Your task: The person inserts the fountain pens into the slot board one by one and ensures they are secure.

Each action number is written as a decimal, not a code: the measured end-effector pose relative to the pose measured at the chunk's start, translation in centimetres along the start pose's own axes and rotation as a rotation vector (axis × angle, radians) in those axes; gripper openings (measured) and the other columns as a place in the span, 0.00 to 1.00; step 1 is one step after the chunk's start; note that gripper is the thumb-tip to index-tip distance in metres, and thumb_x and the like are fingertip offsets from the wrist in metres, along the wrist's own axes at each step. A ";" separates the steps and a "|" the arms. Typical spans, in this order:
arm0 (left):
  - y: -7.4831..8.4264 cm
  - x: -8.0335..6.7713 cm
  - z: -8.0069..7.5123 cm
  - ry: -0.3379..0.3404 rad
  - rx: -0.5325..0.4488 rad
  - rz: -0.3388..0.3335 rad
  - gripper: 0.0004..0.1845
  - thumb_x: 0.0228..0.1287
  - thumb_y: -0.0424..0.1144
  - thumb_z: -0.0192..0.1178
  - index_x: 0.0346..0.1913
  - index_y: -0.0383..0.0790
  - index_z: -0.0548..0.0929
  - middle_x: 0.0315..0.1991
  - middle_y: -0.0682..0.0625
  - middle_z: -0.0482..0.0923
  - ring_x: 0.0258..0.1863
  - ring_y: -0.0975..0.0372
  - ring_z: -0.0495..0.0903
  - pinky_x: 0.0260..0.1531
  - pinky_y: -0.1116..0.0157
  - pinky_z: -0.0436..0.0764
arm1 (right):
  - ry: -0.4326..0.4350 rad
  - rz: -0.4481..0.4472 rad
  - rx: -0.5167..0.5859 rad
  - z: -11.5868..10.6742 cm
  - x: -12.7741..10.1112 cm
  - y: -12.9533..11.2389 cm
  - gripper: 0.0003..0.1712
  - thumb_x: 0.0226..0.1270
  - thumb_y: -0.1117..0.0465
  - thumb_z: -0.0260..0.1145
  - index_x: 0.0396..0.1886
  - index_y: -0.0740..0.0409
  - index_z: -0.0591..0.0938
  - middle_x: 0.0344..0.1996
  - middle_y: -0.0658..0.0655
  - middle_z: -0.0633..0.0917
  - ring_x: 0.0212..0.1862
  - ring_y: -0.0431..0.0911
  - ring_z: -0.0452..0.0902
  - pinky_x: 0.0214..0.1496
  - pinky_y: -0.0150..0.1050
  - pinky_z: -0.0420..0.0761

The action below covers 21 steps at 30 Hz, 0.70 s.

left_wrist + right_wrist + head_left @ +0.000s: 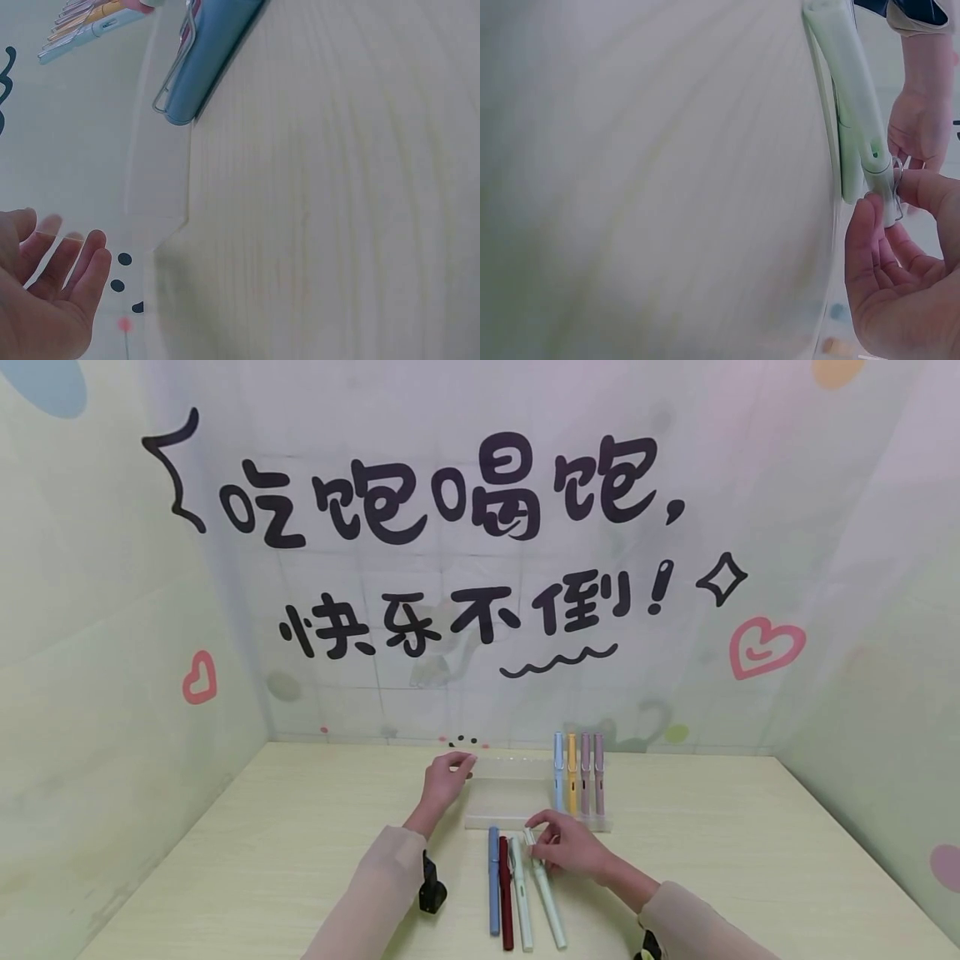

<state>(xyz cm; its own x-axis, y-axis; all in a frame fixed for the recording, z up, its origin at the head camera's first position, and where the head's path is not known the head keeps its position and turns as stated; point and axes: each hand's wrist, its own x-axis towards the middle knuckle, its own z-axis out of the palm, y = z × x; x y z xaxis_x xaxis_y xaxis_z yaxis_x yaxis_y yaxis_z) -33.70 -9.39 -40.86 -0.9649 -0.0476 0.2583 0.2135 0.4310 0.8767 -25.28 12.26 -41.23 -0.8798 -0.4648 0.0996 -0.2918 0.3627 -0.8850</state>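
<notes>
A clear plastic pen tray (pixel 504 795) lies in the middle of the pale wooden table (pixel 300 860). Its right end holds several pastel pens (pixel 578 770): blue, yellow and two mauve. My left hand (pixel 450 774) rests its fingertips (pixel 71 262) on the tray's far left corner. In front of the tray lie a blue pen (pixel 493 881), a dark red pen (pixel 506 893) and two pale green pens. My right hand (pixel 558 846) pinches the cap end of the rightmost pale green pen (pixel 548 902) between thumb and fingers (pixel 870 225), at its clip.
Printed walls with black lettering and hearts close in the table at the back and both sides. Bare tabletop stretches left and right of the pens. A black wrist camera (pixel 432 885) sits on my left forearm.
</notes>
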 end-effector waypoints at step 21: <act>0.2 -0.1 -0.1 -0.007 -0.005 -0.012 0.14 0.63 0.38 0.53 0.43 0.30 0.79 0.36 0.43 0.77 0.35 0.52 0.79 0.35 0.61 0.77 | -0.026 -0.007 0.108 -0.8 0.6 0.5 0.19 0.57 0.66 0.62 0.48 0.66 0.70 0.25 0.56 0.77 0.25 0.49 0.74 0.27 0.43 0.78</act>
<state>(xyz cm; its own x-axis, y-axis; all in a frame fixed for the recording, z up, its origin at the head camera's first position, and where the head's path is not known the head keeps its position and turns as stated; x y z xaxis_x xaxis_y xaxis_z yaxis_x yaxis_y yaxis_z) -33.58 -9.38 -40.71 -0.9684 -0.0465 0.2449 0.2025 0.4262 0.8817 -26.25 12.79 -41.23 -0.8672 -0.4887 0.0957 -0.2550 0.2707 -0.9283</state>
